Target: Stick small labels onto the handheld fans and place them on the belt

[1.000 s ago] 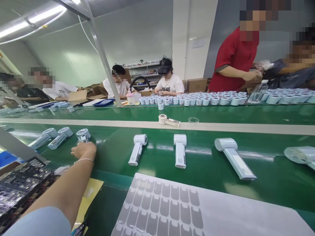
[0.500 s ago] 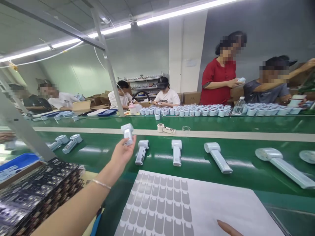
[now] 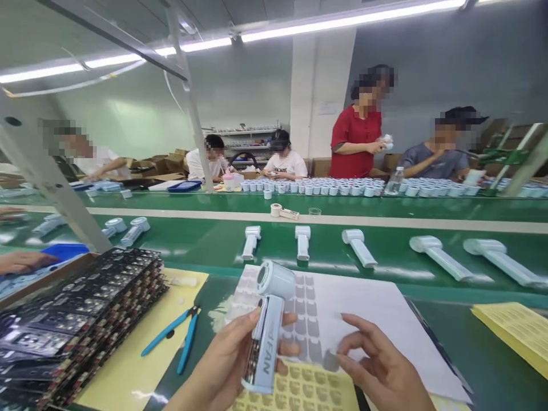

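Note:
My left hand (image 3: pixel 226 365) is closed round the handle of a light blue handheld fan (image 3: pixel 268 331) marked "FAN", head up, low in the centre of the view. My right hand (image 3: pixel 381 371) is just right of it, thumb and fingers pinched on a small grey sticker (image 3: pixel 330 361). Both hands hover over a white sticker sheet (image 3: pixel 363 302) with rows of grey stickers. A yellow sheet of stickers (image 3: pixel 299 391) lies under the fan's lower end.
Blue pliers (image 3: pixel 180 337) lie on a yellow mat (image 3: pixel 128 365) beside a stack of black circuit boards (image 3: pixel 77 319). Several fans (image 3: pixel 302 242) lie along the green conveyor belt (image 3: pixel 214 245). Yellow paper (image 3: pixel 514 331) lies at right. Another person's hand (image 3: pixel 23 261) works at left; several people work across the belt.
My left hand took a fan from the belt at left and brought it back over the sticker sheet. My right hand came into view and now pinches a sticker. The view tilted down.

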`<state>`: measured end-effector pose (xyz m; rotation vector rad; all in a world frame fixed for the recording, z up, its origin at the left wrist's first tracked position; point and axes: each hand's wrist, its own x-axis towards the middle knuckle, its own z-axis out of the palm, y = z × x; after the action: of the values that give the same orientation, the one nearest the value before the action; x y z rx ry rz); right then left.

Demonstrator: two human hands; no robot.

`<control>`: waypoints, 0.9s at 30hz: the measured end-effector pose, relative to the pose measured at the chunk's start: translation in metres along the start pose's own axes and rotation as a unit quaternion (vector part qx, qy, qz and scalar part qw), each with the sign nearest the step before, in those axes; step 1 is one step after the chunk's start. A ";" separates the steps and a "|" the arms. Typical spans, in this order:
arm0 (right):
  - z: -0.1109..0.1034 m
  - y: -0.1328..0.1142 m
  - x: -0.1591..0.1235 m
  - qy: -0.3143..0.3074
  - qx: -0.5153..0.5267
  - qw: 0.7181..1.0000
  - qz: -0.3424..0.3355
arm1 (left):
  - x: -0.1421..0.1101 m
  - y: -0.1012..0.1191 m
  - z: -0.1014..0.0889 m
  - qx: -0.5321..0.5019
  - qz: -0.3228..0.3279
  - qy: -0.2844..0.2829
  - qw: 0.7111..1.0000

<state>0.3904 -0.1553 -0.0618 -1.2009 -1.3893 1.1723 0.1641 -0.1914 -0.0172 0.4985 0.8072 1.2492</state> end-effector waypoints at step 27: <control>0.080 -0.055 -0.048 -0.117 0.190 0.973 0.050 | -0.014 -0.010 0.038 -0.255 -0.032 0.269 0.928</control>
<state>0.3094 -0.2139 -0.0197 -0.8885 -1.2080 1.6098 0.1981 -0.2044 0.0027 -0.3089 0.8951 1.4908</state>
